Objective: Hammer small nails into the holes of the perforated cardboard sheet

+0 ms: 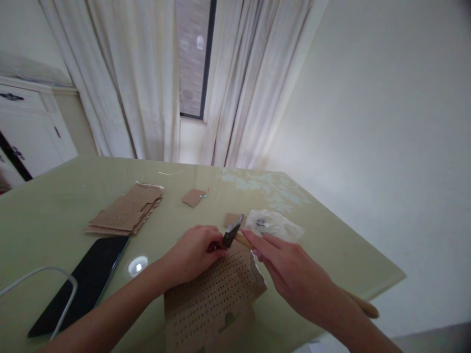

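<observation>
My right hand [290,264] grips a hammer [232,232] by its wooden handle, whose far end shows beyond my wrist. The metal head is right beside the fingertips of my left hand [196,252]. Those fingers are pinched together at the far edge of a perforated cardboard sheet [209,304], and whatever they hold is too small and hidden to make out. The cardboard lies under both hands, with a layered, wavy right edge. Just past the hammer head is a small cardboard piece [231,218], next to a crumpled clear plastic bag [274,225] with something small and dark in it.
On the left of the glossy green table [176,215] lie a stack of perforated cardboard sheets [127,211] and a dark tablet-like device [88,279] with a white cable [69,294]. Farther back is a cardboard square [194,197]. A wall [386,147] stands at right.
</observation>
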A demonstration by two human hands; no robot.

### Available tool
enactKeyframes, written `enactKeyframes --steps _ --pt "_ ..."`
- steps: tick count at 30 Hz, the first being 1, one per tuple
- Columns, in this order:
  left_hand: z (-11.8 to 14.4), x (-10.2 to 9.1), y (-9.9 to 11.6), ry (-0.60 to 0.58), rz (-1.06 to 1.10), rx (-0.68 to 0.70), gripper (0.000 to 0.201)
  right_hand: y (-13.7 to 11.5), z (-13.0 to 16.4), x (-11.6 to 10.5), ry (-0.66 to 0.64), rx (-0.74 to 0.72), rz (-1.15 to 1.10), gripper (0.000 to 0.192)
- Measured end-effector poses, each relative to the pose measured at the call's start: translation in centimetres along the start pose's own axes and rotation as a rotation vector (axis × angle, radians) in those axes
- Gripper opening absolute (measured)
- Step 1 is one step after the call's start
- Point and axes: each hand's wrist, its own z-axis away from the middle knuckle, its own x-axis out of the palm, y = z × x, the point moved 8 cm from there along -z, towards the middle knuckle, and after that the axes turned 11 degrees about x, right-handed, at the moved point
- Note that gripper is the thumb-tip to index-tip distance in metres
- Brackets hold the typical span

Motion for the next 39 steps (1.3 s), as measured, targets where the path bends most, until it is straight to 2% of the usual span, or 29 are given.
enactKeyframes --steps 6,9,11,14,16,21,26,28,30,33,35,39 --pt "0.0 -0.2 0.0 0.013 -0.016 -0.023 0.009 0.2 0.2 -1.3 0.114 0.014 -0.123 0.053" --pt "0.1 0.0 0.0 -0.009 -0.002 -0.02 0.007 0.3 0.0 -0.1 0.019 0.028 -0.075 0.053" --pt "0.1 0.2 0.0 -0.016 0.008 -0.019 0.007 0.4 0.0 0.1 0.006 0.028 -0.073 0.054" --pt "0.1 0.2 -0.1 -0.004 0.012 -0.021 0.009 0.6 0.3 -0.7 0.131 0.029 -0.113 0.052" --pt "0.1 0.1 -0.1 0.0 0.012 -0.02 0.01 0.6 0.5 -0.7 0.167 0.028 -0.107 0.051" --pt "-0.1 0.1 -0.1 -0.016 -0.023 -0.002 0.01 0.4 0.9 0.8 0.079 0.009 -0.041 0.052" --pt "0.0 0.0 0.1 -0.009 -0.044 0.012 0.012 0.9 1.0 -1.3 0.233 0.043 -0.163 0.046" --pt "0.0 0.0 0.2 -0.025 -0.072 0.005 0.012 1.8 0.7 -1.1 0.252 0.111 -0.219 0.043" --pt "0.0 0.0 0.5 -0.035 -0.104 0.002 0.011 3.3 0.1 0.1 0.233 0.223 -0.277 0.039" --pt "-0.2 0.0 0.9 -0.031 -0.143 0.018 0.011 5.9 -0.9 3.2 0.167 0.385 -0.345 0.031" --pt "-0.2 0.0 1.0 -0.018 -0.161 0.033 0.012 7.2 -1.5 5.3 0.122 0.436 -0.407 0.03" --pt "-0.3 0.1 0.9 -0.004 -0.16 0.04 0.012 8.8 -1.9 8.5 0.026 0.492 -0.689 0.036"
